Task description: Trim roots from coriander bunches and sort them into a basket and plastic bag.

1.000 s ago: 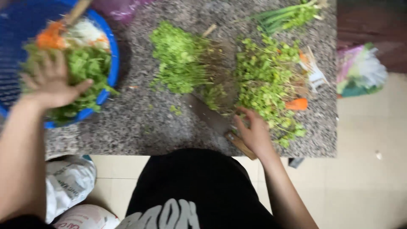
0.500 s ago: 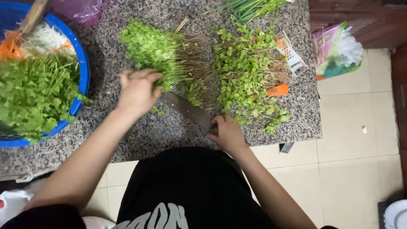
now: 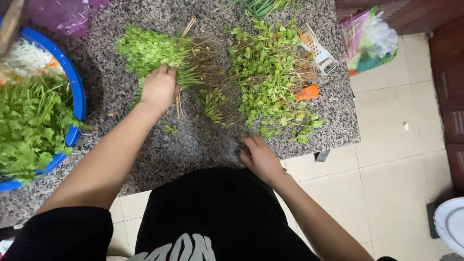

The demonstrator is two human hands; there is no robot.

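From the head camera, looking down, the left hand [image 3: 158,88] is closed around a bunch of green leafy herbs with thin brown stems [image 3: 162,53]. The bunch lies on the speckled grey stone counter [image 3: 193,150], leaves to the left and stems to the right. The hand's grip sits where leaves meet stems.

The right hand [image 3: 261,157] rests at the near edge of the counter. Its fingers are curled, and I cannot tell if it holds something, as the hand hides what is under it.

A second, bigger pile of loose green herbs [image 3: 273,72] lies just right of the bunch. Part of an orange and white plastic tool [image 3: 314,48] shows among its leaves.

On the left, a round blue plastic basin [image 3: 75,92] already holds a heap of green leaves [image 3: 29,121], with some white and orange shreds behind it.

I judge the work is partly done: some greens are in the basin, but two piles on the counter still have their stems. A few green bits [image 3: 169,129] lie loose near the left hand.
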